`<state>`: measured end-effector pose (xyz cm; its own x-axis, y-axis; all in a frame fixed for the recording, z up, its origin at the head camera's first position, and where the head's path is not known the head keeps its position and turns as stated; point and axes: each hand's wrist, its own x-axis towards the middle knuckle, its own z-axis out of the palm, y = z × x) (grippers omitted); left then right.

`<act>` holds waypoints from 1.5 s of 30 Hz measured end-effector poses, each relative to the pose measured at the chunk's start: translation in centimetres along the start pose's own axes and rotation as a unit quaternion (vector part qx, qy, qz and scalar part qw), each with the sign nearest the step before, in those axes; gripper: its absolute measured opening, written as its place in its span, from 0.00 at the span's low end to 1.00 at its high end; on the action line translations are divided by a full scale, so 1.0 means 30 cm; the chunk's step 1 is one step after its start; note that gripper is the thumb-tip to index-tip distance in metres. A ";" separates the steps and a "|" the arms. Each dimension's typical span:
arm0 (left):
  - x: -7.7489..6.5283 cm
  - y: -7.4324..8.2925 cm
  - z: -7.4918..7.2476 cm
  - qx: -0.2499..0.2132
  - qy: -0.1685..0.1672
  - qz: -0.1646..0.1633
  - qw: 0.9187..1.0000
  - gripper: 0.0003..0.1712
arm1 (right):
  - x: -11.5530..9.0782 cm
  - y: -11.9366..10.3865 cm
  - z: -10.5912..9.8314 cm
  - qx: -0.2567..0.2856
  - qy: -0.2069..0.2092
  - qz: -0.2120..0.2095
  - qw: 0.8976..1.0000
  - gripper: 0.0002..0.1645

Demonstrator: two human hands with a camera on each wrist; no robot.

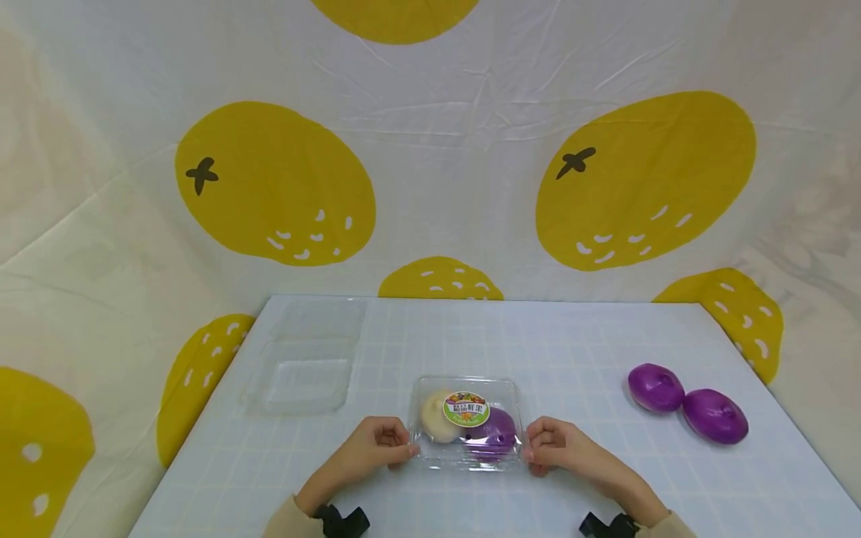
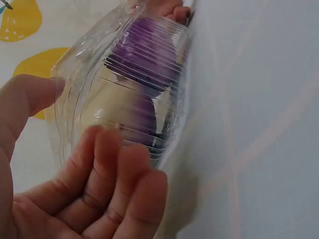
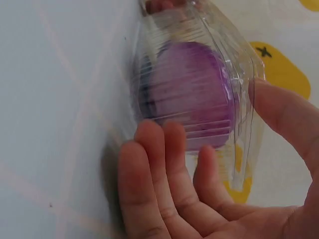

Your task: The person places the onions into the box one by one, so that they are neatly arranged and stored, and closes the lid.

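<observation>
A closed clear plastic fruit box sits at the front middle of the table, with a round green-and-orange label on its lid. Through the plastic show a pale round piece and a glossy purple, fruit-like piece. My left hand holds the box's left end, its thumb on the rim and its curled fingers along the side wall. At the opposite end my right hand holds it likewise, thumb on the rim and fingertips against the lower wall.
Two glossy purple, oval fruit-like pieces, one behind the other, lie on the right of the table. An opened clear plastic box lies at the back left. Behind the table hangs a cloth with yellow fruit prints.
</observation>
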<state>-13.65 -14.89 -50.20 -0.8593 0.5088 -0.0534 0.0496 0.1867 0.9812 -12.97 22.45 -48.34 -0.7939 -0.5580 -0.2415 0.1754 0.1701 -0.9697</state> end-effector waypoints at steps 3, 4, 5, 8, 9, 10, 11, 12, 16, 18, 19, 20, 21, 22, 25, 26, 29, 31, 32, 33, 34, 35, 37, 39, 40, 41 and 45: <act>0.009 -0.004 -0.007 -0.028 -0.061 -0.018 0.998 0.18 | 0.014 0.006 -0.015 0.021 -0.078 -0.008 0.997 0.19; 0.012 -0.006 -0.008 -0.043 -0.082 -0.024 0.995 0.20 | 0.019 0.009 -0.019 0.033 -0.104 -0.012 0.994 0.20; 0.015 -0.010 -0.009 -0.059 -0.104 -0.030 0.992 0.21 | 0.025 0.013 -0.023 0.046 -0.128 -0.016 0.991 0.21; 0.025 -0.025 -0.009 -0.111 -0.167 -0.047 0.979 0.24 | 0.043 0.029 -0.028 0.093 -0.188 -0.022 0.978 0.23; 0.029 -0.029 -0.007 -0.129 -0.185 -0.053 0.973 0.25 | 0.048 0.035 -0.028 0.106 -0.203 -0.022 0.973 0.24; 0.033 -0.033 -0.005 -0.143 -0.200 -0.055 0.968 0.25 | 0.054 0.041 -0.028 0.117 -0.214 -0.019 0.970 0.24; 0.036 -0.038 -0.003 -0.157 -0.213 -0.055 0.963 0.25 | 0.059 0.048 -0.027 0.125 -0.224 -0.021 0.966 0.24; 0.040 -0.042 -0.001 -0.171 -0.224 -0.054 0.958 0.25 | 0.063 0.054 -0.027 0.132 -0.232 -0.021 0.963 0.24; 0.044 -0.057 0.007 -0.214 -0.247 -0.041 0.944 0.24 | 0.077 0.077 -0.026 0.148 -0.247 -0.020 0.957 0.23; 0.041 -0.061 0.009 -0.226 -0.249 -0.034 0.941 0.23 | 0.082 0.085 -0.025 0.161 -0.251 -0.027 0.954 0.22; 0.039 -0.062 0.009 -0.229 -0.248 -0.031 0.941 0.23 | 0.083 0.089 -0.025 0.167 -0.253 -0.030 0.952 0.22; 0.038 -0.061 0.010 -0.232 -0.246 -0.032 0.940 0.23 | 0.085 0.092 -0.025 0.174 -0.256 -0.038 0.950 0.22; 0.036 -0.060 0.011 -0.234 -0.244 -0.030 0.941 0.23 | 0.086 0.095 -0.025 0.181 -0.257 -0.043 0.948 0.22; 0.035 -0.060 0.012 -0.235 -0.242 -0.027 0.941 0.23 | 0.086 0.097 -0.024 0.188 -0.259 -0.045 0.946 0.22; 0.032 -0.059 0.017 -0.239 -0.236 -0.022 0.942 0.23 | 0.087 0.102 -0.022 0.199 -0.261 -0.052 0.943 0.21; 0.031 -0.059 0.018 -0.241 -0.235 -0.020 0.942 0.23 | 0.088 0.103 -0.021 0.201 -0.261 -0.052 0.943 0.21; 0.029 -0.062 0.021 -0.250 -0.233 -0.013 0.940 0.24 | 0.089 0.103 -0.019 0.203 -0.257 -0.051 0.944 0.20; 0.027 -0.065 0.023 -0.256 -0.234 -0.011 0.938 0.24 | 0.091 0.103 -0.020 0.204 -0.257 -0.054 0.943 0.20; 0.027 -0.067 0.024 -0.258 -0.234 -0.009 0.937 0.24 | 0.092 0.103 -0.020 0.206 -0.259 -0.058 0.942 0.19; 0.027 -0.069 0.024 -0.260 -0.234 -0.008 0.937 0.24 | 0.092 0.104 -0.020 0.206 -0.260 -0.061 0.941 0.19; 0.026 -0.071 0.025 -0.261 -0.235 -0.007 0.936 0.24 | 0.092 0.106 -0.020 0.207 -0.263 -0.065 0.940 0.18; 0.026 -0.072 0.026 -0.262 -0.235 -0.004 0.936 0.24 | 0.092 0.108 -0.020 0.208 -0.266 -0.070 0.939 0.18; 0.025 -0.073 0.027 -0.260 -0.233 -0.001 0.937 0.23 | 0.093 0.112 -0.020 0.209 -0.270 -0.079 0.936 0.18; 0.025 -0.075 0.028 -0.260 -0.230 0.003 0.938 0.23 | 0.093 0.115 -0.020 0.210 -0.270 -0.083 0.936 0.19; 0.026 -0.075 0.029 -0.259 -0.227 0.004 0.939 0.23 | 0.094 0.115 -0.020 0.210 -0.269 -0.084 0.936 0.20; 0.026 -0.075 0.030 -0.258 -0.224 0.005 0.940 0.23 | 0.094 0.114 -0.020 0.210 -0.268 -0.084 0.936 0.20; 0.028 -0.074 0.031 -0.256 -0.219 0.008 0.942 0.23 | 0.093 0.108 -0.017 0.203 -0.258 -0.077 0.941 0.20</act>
<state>-14.00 -14.09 -52.61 -0.5628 0.8266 0.0011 -0.2867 -0.1965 0.9376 -14.93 21.86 -52.14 -0.4585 -0.8885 0.0186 0.3726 -0.2112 -0.9036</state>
